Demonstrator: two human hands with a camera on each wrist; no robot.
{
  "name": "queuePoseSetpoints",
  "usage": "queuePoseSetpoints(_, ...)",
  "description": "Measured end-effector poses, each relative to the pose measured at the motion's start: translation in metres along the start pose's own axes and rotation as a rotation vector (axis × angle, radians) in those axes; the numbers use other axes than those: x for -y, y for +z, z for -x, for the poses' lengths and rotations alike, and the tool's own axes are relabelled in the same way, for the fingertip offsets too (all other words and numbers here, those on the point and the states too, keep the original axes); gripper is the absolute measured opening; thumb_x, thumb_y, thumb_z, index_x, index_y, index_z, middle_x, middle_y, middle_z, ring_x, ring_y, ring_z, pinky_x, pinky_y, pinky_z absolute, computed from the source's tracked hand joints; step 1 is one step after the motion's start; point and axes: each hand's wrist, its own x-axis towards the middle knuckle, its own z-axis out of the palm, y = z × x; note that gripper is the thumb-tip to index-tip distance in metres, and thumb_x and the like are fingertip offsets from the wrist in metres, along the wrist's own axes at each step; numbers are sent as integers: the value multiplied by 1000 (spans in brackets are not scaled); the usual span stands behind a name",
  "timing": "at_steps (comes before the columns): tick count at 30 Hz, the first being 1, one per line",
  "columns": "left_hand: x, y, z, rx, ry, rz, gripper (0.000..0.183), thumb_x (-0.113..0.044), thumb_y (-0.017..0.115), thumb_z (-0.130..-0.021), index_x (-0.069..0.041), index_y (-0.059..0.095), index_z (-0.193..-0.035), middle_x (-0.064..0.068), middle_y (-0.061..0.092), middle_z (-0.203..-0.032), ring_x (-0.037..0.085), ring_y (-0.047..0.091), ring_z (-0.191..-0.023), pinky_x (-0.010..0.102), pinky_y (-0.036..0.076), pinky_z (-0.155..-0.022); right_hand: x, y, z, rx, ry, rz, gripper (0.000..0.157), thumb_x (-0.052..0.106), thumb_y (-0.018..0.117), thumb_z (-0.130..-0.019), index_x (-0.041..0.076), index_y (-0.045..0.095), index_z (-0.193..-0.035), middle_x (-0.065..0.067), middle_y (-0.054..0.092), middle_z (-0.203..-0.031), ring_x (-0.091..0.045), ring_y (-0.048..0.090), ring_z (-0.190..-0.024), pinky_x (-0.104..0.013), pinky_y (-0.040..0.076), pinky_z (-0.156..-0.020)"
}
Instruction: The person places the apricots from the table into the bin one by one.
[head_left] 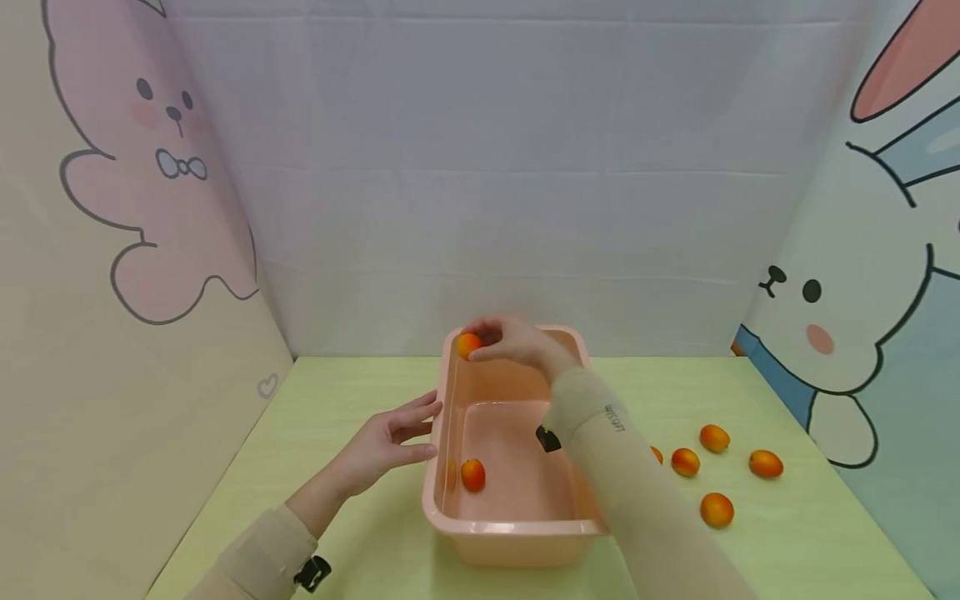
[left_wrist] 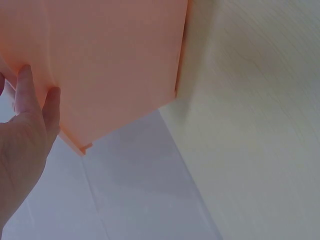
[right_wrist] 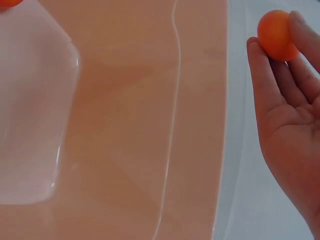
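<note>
A pink plastic bin [head_left: 517, 527] stands on the table, one small orange-red oval fruit [head_left: 473, 475] lying on its floor near the left wall. Over the bin's far left corner, my right hand [head_left: 513, 342] pinches another such fruit [head_left: 469, 346] between thumb and fingertips. The right wrist view shows this held fruit [right_wrist: 276, 35] at the fingertips, beside the bin's inner wall [right_wrist: 125, 100]. On the bin's left side, my left hand [head_left: 386, 446] has its extended fingers at the rim. In the left wrist view its fingertips [left_wrist: 26, 75] rest against the bin's outer wall [left_wrist: 115, 60].
Several more orange-red fruits, one of them [head_left: 717, 510] nearest the front, lie on the pale green table [head_left: 360, 383] right of the bin. My right sleeve partly hides one. A white backdrop [head_left: 510, 167] rises behind, with cartoon-printed panels on both sides.
</note>
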Motion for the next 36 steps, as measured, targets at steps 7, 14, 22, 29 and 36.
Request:
queuePoseSetpoints(7, 0, -1, 0, 6, 3, 6, 67, -10, 73, -90, 1, 42, -148, 11, 24, -162, 42, 47, -131, 35, 53, -94, -6, 7, -2, 53, 68, 22, 36, 13, 78, -87, 4, 65, -120, -5, 66, -112, -23, 60, -105, -35, 49, -100)
queuePoseSetpoints(14, 0, -2, 1, 0, 8, 4, 66, -10, 73, -90, 1, 42, -148, 11, 24, -162, 43, 47, -131, 35, 53, -94, -17, 17, -6, 149, 61, 72, 36, 8, 75, -89, 2, 64, -123, -5, 66, -114, -22, 60, -106, -31, 50, -98)
queuePoseSetpoints(22, -1, 0, 1, -3, 0, 14, 67, -11, 74, -90, 2, 42, -148, 11, 25, -161, 42, 47, -131, 36, 53, -94, -30, 24, -6, 168, 129, 70, 41, 7, 79, -85, 3, 65, -123, -3, 67, -113, -21, 60, -106, -31, 50, -99)
queuePoseSetpoints(29, 0, 0, 1, -3, -1, 12, 66, -10, 73, -90, 1, 42, -148, 11, 25, -161, 42, 47, -131, 36, 53, -94, -37, 25, -4, 189, 164, 61, 37, 4, 79, -83, 3, 66, -118, -3, 66, -109, -21, 61, -101, -31, 52, -96)
queuePoseSetpoints(36, 1, 0, 0, -9, -12, 15, 67, -11, 74, -90, 1, 42, -147, 11, 25, -161, 42, 47, -131, 36, 53, -94, -37, 21, -1, 195, 157, 75, 43, 8, 77, -86, 0, 62, -126, -11, 65, -121, -22, 62, -106, -31, 52, -96)
